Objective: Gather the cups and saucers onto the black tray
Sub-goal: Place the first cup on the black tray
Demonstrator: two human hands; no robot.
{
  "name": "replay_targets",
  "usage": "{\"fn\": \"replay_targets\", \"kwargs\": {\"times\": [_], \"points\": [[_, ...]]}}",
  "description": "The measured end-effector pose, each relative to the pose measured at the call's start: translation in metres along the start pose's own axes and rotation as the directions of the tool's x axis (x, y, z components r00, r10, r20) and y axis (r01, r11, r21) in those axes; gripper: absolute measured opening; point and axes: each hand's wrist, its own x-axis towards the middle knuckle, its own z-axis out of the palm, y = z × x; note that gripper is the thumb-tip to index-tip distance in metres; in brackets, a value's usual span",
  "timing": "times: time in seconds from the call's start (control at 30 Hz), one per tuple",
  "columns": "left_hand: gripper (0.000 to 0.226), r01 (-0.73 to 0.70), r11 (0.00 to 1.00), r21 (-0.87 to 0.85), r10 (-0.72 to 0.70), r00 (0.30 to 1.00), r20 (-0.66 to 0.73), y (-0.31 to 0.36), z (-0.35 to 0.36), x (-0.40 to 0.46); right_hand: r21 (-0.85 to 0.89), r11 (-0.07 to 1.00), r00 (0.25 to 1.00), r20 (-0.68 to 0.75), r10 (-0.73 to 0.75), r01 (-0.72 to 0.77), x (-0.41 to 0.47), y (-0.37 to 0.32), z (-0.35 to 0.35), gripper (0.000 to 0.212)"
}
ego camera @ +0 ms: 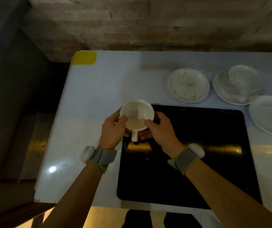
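From the head camera I see the white bench (99,83) with a yellow patch (84,57) at its far left corner and a brick wall (148,22) behind. Far right of the black tray (197,162) sit a stained saucer (188,85), a second cup (243,78) resting on its own saucer (222,92), and a bare saucer (269,116) just beside the tray's corner. Nothing lies between my hands and the tray. My left hand (114,129) and right hand (160,130) both clasp the white cup (137,114) over the tray's far left corner, thumbs on its rim, fingers curled beneath, handle toward me. Grey wrist straps (103,157) wrap both forearms.
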Motion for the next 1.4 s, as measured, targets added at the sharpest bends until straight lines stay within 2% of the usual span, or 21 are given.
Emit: {"fn": "replay_targets", "kwargs": {"times": [0.43, 0.77, 0.9, 1.0, 1.1, 1.3, 1.4], "points": [[0.045, -0.010, 1.000, 0.026, 0.009, 0.999, 0.040, 0.001, 0.001, 0.010, 0.048, 0.998, 0.999, 0.008, -0.041, 0.041, 0.011, 0.007, -0.006, 0.040], [0.038, 0.008, 1.000, 0.022, -0.009, 1.000, 0.024, 0.005, 0.000, 0.005, 0.012, 0.998, 0.998, 0.011, -0.058, 0.058, 0.003, 0.005, -0.014, 0.046], [0.031, -0.012, 1.000, 0.017, 0.014, 0.995, -0.098, 0.011, -0.002, -0.002, 0.015, 0.999, 0.999, -0.016, -0.050, 0.050, -0.002, 0.001, -0.031, 0.047], [0.018, -0.110, 0.993, 0.044, 0.117, 0.967, -0.226, 0.024, 0.005, -0.011, -0.019, 0.996, 0.995, -0.044, -0.089, 0.088, -0.009, -0.007, -0.050, 0.033], [0.017, -0.147, 0.988, 0.054, 0.157, 0.934, -0.322, 0.040, 0.012, -0.017, -0.084, 0.990, 0.991, -0.059, -0.120, 0.114, -0.016, -0.012, -0.070, 0.028], [0.039, -0.210, 0.976, 0.057, 0.216, 0.967, -0.137, 0.068, 0.051, -0.031, -0.119, 0.978, 0.976, -0.119, -0.183, 0.169, -0.032, -0.020, -0.121, 0.033], [0.041, -0.177, 0.984, 0.028, 0.178, 0.983, -0.043, 0.079, 0.076, -0.033, -0.104, 0.977, 0.967, -0.157, -0.200, 0.185, -0.038, -0.026, -0.149, 0.034]]}}
